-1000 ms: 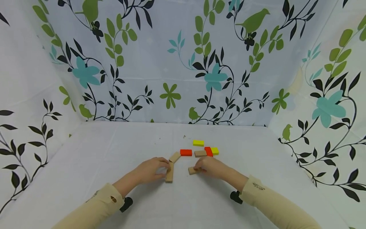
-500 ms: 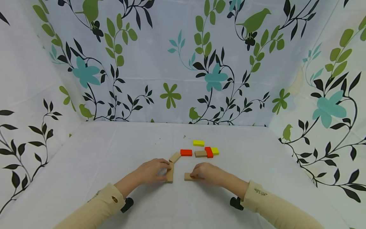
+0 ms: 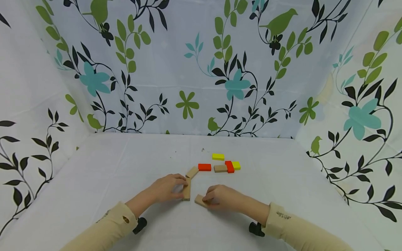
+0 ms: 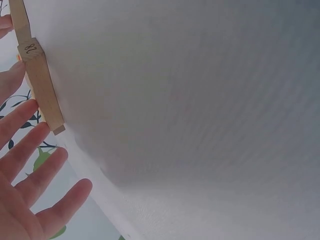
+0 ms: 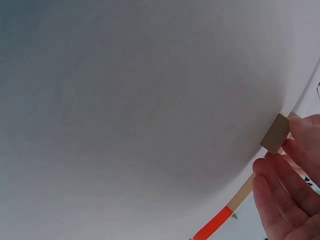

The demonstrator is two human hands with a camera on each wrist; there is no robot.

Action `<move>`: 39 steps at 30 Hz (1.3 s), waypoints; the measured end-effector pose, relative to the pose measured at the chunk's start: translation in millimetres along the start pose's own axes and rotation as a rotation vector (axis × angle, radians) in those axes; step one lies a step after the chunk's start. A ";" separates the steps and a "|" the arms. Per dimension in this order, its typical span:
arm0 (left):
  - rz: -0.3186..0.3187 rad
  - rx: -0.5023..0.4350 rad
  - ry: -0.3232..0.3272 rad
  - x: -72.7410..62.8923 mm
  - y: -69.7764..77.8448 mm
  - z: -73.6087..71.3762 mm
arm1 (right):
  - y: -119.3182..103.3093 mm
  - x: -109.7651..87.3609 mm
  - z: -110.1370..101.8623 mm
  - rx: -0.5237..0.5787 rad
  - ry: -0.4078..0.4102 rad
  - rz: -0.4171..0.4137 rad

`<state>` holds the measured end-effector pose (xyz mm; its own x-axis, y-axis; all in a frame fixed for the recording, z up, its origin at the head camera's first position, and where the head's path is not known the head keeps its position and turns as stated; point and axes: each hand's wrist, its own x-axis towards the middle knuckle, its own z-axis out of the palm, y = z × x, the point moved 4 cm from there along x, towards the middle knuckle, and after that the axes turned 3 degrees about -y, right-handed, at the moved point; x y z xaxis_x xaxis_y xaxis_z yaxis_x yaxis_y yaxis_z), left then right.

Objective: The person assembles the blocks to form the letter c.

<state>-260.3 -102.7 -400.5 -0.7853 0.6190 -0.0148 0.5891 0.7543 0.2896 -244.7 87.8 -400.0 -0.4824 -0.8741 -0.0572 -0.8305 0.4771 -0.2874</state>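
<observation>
My left hand point(image 3: 169, 187) rests its fingers along the left side of a plain wooden block point(image 3: 186, 192) standing on the white table. In the left wrist view its fingers point(image 4: 47, 172) are spread and mostly straight, beside two wooden blocks end to end; one block point(image 4: 45, 87) bears handwritten marks on its end. Another wooden block point(image 3: 192, 172) sits angled at the far end of the first. With thumb and fingers, my right hand point(image 3: 222, 198) pinches a plain wooden block point(image 3: 200, 200), tilted in the head view, just right of the left hand's block. Its right end is hidden by the fingers.
Beyond the hands lie a red block point(image 3: 204, 167), a yellow block point(image 3: 218, 157) and a wooden block point(image 3: 220, 168). A tilted red block point(image 3: 229, 167) and another yellow block point(image 3: 236, 165) are beside it. A patterned curtain point(image 3: 201, 115) rises behind the table point(image 3: 125, 157).
My right hand has brought its wooden block nearer and leftward, turning it on the way, toward the left hand's block. The left hand has barely moved.
</observation>
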 end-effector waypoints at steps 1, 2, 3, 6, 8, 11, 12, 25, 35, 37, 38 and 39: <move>0.000 0.004 0.003 -0.1 0.0 0.1 | -1.8 0.7 0.6 0.000 -0.005 0.002; 0.000 0.007 0.005 -0.1 0.1 0.2 | -3.8 1.3 1.2 -0.006 -0.004 -0.006; -0.001 0.007 0.006 -0.1 0.3 0.2 | -5.5 2.0 1.9 -0.014 -0.003 -0.012; -0.008 0.008 0.005 -0.7 0.8 -0.3 | -10.1 4.4 3.9 -0.033 0.004 -0.032; -0.010 0.010 0.002 -0.7 1.3 -0.4 | -12.9 5.7 4.8 -0.039 0.008 -0.043; -0.007 0.014 0.002 -0.8 1.4 -0.4 | -16.5 7.6 5.7 -0.045 0.013 -0.060; -0.005 0.016 0.005 -0.8 1.3 -0.3 | -17.6 8.2 5.9 -0.054 0.015 -0.066; 0.002 0.019 0.018 -0.2 -1.0 2.5 | -25.1 15.0 10.1 -0.102 0.018 -0.067; 0.005 -0.007 0.018 -0.9 0.7 0.1 | -33.5 20.0 7.9 -0.088 0.048 -0.031; 0.010 -0.012 0.019 -1.3 0.6 -0.2 | -33.9 21.3 8.3 -0.085 0.047 -0.018; 0.012 -0.013 0.020 -1.6 0.5 -0.3 | -33.8 22.0 8.8 -0.087 0.047 -0.012; 0.014 -0.015 0.021 -1.9 0.4 -0.4 | -33.9 22.6 9.1 -0.085 0.044 -0.004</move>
<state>-258.7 -103.6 -400.0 -0.7807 0.6248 0.0096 0.5976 0.7419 0.3040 -224.9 51.0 -400.3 -0.4891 -0.8721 -0.0132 -0.8523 0.4811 -0.2054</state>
